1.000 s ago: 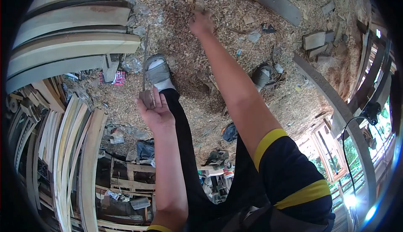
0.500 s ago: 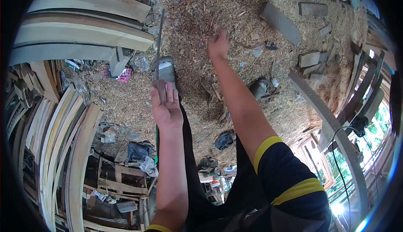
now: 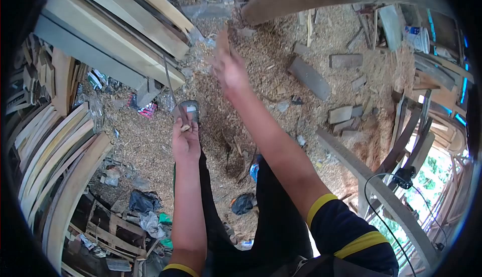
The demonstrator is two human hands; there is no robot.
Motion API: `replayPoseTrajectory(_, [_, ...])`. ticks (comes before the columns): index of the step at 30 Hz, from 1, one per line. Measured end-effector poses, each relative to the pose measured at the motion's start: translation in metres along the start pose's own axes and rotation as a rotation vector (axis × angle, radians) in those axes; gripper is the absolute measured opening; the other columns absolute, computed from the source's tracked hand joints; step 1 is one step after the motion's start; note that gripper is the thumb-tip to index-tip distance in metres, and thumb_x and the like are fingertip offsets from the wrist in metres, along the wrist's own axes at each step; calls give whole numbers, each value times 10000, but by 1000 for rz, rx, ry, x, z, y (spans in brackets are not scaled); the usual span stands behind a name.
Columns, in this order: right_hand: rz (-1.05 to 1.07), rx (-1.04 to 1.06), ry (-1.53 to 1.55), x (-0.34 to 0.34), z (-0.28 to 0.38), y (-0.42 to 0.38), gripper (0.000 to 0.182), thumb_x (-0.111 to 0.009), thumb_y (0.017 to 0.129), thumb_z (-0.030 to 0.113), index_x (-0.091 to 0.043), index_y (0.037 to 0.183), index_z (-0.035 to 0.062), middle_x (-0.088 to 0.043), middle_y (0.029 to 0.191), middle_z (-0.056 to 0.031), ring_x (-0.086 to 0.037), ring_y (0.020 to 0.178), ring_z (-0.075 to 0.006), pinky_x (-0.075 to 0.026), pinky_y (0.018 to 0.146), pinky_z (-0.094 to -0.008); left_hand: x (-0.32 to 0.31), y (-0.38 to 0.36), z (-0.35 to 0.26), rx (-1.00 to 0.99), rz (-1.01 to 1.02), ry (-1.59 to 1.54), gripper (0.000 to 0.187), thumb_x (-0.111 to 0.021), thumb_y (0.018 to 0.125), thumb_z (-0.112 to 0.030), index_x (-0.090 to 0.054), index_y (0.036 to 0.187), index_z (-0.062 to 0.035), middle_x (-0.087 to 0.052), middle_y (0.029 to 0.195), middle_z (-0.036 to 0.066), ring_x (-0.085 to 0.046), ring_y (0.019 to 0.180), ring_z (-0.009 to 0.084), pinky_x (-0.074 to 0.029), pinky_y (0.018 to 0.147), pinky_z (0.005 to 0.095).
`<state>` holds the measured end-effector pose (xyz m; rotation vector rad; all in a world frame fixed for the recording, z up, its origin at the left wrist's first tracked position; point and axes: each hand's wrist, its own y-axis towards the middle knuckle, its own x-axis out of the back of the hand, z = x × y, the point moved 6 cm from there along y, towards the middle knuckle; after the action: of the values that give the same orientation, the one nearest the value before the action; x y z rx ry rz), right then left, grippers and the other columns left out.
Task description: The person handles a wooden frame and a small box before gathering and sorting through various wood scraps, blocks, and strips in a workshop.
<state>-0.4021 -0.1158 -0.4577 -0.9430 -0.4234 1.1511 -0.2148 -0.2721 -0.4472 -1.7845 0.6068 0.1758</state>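
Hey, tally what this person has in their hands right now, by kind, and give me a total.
Thin metal blade, held in the left hand: 1
Small wood piece, held in the right hand: 1
Total: 2

Dark shirt — yellow-banded sleeves [image 3: 351, 232]

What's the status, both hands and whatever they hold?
Left hand shut on thin blade. Right hand gripping wood piece. Sawdust floor littered with offcuts.

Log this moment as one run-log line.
left hand: grips thin blade by handle | right hand: holds wood piece, arm outstretched | floor: sawdust, offcuts | planks: stacked left
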Motion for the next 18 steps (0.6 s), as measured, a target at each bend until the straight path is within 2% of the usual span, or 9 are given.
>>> replayPoseTrajectory(2, [69,291,262,-42,85,-43,342,-603,999,314,-586,1185,27,-626,1021,-55,-626,836,-169,-480,687,-304,-12,-5,-7,-43,57,51,476,-609,997,-211,-484,1433,-68,-609,1375,29,-619,1122,120,-474,955,294])
replayPoseTrajectory(3, [84,307,258,-44,93,-48,342,-603,999,314,-586,1185,27,-626,1021,-55,-626,836,-169,-480,687,-304,-19,-10,-9,-71,94,121,490,-609,998,-214,-473,1444,-62,-603,1378,27,-619,1109,118,-480,942,284])
replayPoseTrajectory(5, [83,321,48,-38,94,-49,384,-608,995,323,-603,1238,26,-651,1065,-89,-649,918,-208,-503,789,-344,-30,-28,-11,-115,150,144,500,-614,997,-206,-466,1451,-58,-601,1372,28,-614,1106,117,-483,936,277])
replayPoseTrajectory(7, [140,264,-476,-26,78,-66,324,-564,990,253,-621,1185,1,-682,1006,-113,-653,938,-232,-514,820,-378,-36,-51,-21,-170,203,165,510,-618,995,-198,-460,1458,-55,-599,1366,28,-609,1102,116,-486,930,270])
replayPoseTrajectory(9, [189,608,-735,-17,70,-117,354,-579,994,290,-647,1156,-17,-704,1040,-162,-673,963,-264,-514,871,-372,-36,-84,-19,-132,284,148,522,-631,988,-174,-457,1462,-45,-604,1341,38,-600,1089,125,-485,947,280])
replayPoseTrajectory(11, [184,509,-844,5,51,-166,391,-605,992,341,-656,1140,-17,-708,1050,-176,-679,972,-284,-513,888,-379,-40,-128,-21,-127,249,168,521,-634,985,-151,-459,1458,-22,-613,1314,52,-597,1098,142,-481,968,294])
replayPoseTrajectory(13, [328,445,-893,24,38,-198,426,-620,990,380,-661,1148,-14,-711,1077,-183,-679,1021,-280,-506,926,-372,-26,-160,-14,-64,308,352,532,-648,975,-135,-474,1461,-6,-592,1370,90,-594,1203,196,-473,1026,346])
replayPoseTrajectory(15, [335,408,-814,42,24,-229,372,-635,990,330,-668,1150,-4,-713,1060,-168,-677,1012,-260,-507,919,-371,-32,-205,-15,-80,367,463,532,-660,968,-107,-488,1463,-11,-584,1400,94,-559,1271,186,-439,1074,345])
replayPoseTrajectory(18, [429,344,-707,50,22,-283,249,-665,977,238,-659,1073,8,-722,1019,-112,-681,933,-196,-522,825,-332,-28,-267,-16,-77,426,661,551,-710,927,-58,-519,1442,-3,-592,1390,72,-564,1248,162,-437,1076,333])
